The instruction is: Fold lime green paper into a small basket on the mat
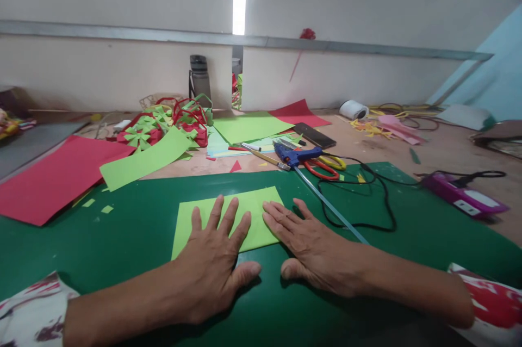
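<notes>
A light green sheet of paper (256,200), which looks folded, lies on the dark green mat (134,238) in front of me. My left hand (220,254) rests flat on its left and middle part, fingers spread. At the paper's right end, the fingers of my right hand (310,243) lie stretched out on it, with the thumb apart on the mat. Neither hand grips anything. Parts of the paper are hidden under the fingers and palms.
Beyond the paper lie a blue glue gun (296,155) with a long glue stick, orange-handled scissors (322,169) and a phone (314,135). Red paper (61,173) is at left. A bottle (200,83) stands behind paper crafts (163,124). A purple power strip (465,194) sits at right.
</notes>
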Tool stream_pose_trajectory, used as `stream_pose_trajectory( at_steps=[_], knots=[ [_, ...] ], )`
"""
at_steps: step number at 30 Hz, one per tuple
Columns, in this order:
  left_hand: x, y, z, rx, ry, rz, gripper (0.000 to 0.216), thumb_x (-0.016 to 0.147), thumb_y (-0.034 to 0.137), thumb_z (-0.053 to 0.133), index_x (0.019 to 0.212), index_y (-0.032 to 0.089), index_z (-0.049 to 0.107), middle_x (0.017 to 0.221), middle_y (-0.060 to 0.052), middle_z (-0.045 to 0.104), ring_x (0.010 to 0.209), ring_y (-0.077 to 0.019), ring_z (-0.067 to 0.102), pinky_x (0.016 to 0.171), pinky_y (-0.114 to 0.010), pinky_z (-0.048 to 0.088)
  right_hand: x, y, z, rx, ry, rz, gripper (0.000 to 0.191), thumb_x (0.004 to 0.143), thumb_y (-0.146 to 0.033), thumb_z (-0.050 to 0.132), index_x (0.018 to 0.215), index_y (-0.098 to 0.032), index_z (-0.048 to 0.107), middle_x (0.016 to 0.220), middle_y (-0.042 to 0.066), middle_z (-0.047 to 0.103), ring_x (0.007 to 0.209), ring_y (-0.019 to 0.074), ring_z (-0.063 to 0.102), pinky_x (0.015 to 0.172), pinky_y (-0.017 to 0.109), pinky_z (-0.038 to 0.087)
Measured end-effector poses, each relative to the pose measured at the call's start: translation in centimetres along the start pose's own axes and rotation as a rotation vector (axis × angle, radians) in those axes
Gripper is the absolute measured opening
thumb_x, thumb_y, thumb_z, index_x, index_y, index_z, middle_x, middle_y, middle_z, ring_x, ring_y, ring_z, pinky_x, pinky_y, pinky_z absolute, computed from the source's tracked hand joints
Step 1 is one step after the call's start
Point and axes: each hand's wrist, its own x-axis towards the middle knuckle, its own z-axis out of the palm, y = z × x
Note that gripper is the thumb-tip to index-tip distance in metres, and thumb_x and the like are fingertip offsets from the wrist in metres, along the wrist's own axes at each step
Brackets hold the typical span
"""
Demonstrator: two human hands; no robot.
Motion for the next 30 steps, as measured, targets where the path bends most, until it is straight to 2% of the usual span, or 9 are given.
stream_pose_trajectory(
  at_steps=[3,6,10,13,18,22,26,30],
  knots=[
    [0.0,0.0,0.1,-0.001,0.020,-0.013,0.060,0.095,0.057,0.012,0.147,0.027,0.007,0.152,-0.013,-0.003,0.136,-0.0393,-0.010,0.099,-0.072,0.005,-0.2,-0.3,0.0,0.042,0.031,-0.024,0.081,0.086,-0.053,0.050,0.144,-0.004,0.021,0.148,0.027,0.010,0.138,0.0377,0.006,0.105,0.067,0.009],
    [-0.1,0.1,0.3,0.006,0.030,-0.012,0.056,0.097,0.052,0.014,0.147,0.030,0.005,0.153,-0.011,-0.003,0.136,-0.0388,-0.009,0.099,-0.072,0.006,-0.7,-0.6,0.6,0.111,0.053,-0.101,0.084,0.084,-0.059,0.049,0.144,-0.007,0.024,0.148,0.028,0.012,0.138,0.0391,0.006,0.104,0.069,0.010],
    [-0.1,0.0,0.5,0.015,0.038,-0.017,0.060,0.095,0.057,0.018,0.147,0.029,0.008,0.153,-0.012,-0.001,0.136,-0.0403,-0.008,0.098,-0.074,0.006,-1.3,-0.4,2.1,0.153,0.130,-0.168,0.086,0.081,-0.065,0.047,0.146,-0.013,0.024,0.150,0.025,0.012,0.139,0.0379,0.006,0.105,0.068,0.006],
    [-0.4,-0.2,0.1,-0.017,0.031,0.049,0.067,0.091,0.064,0.025,0.147,0.031,0.007,0.153,-0.012,-0.001,0.136,-0.0423,-0.007,0.097,-0.075,0.007,-1.4,-0.2,2.6,0.144,0.149,-0.167,0.086,0.081,-0.063,0.049,0.147,-0.014,0.021,0.151,0.024,0.012,0.139,0.0366,0.006,0.106,0.066,0.004],
    [-1.4,-0.9,-1.3,-0.076,-0.057,0.304,0.070,0.088,0.068,0.031,0.146,0.038,0.006,0.153,-0.005,0.002,0.138,-0.0399,-0.004,0.099,-0.073,0.003,-1.6,-0.3,1.7,0.181,0.093,-0.135,0.086,0.083,-0.064,0.043,0.146,-0.012,0.019,0.150,0.025,0.010,0.139,0.0356,0.006,0.106,0.065,0.005],
    [-1.5,-1.2,-1.4,-0.087,-0.057,0.305,0.070,0.087,0.070,0.030,0.146,0.036,0.013,0.154,-0.003,0.005,0.138,-0.0396,-0.003,0.099,-0.073,-0.001,-1.7,-0.2,1.0,0.174,0.082,-0.147,0.087,0.082,-0.065,0.045,0.145,-0.010,0.022,0.149,0.027,0.014,0.138,0.0380,0.009,0.105,0.067,0.008],
    [-1.4,-1.5,-1.1,-0.142,-0.025,0.316,0.061,0.091,0.064,0.028,0.144,0.036,0.021,0.154,-0.002,0.012,0.139,-0.0369,0.000,0.101,-0.070,-0.002,-1.8,0.5,0.9,0.139,0.105,-0.197,0.080,0.084,-0.063,0.044,0.145,-0.017,0.025,0.148,0.026,0.020,0.138,0.0393,0.013,0.102,0.071,0.012],
    [-1.4,-1.6,-1.5,-0.149,-0.034,0.303,0.061,0.090,0.064,0.032,0.144,0.037,0.021,0.153,-0.002,0.015,0.139,-0.0379,0.003,0.101,-0.071,0.001,-1.7,1.2,0.9,0.083,0.118,-0.247,0.074,0.085,-0.062,0.042,0.145,-0.021,0.026,0.149,0.024,0.023,0.138,0.0389,0.016,0.101,0.070,0.013]
  ],
)
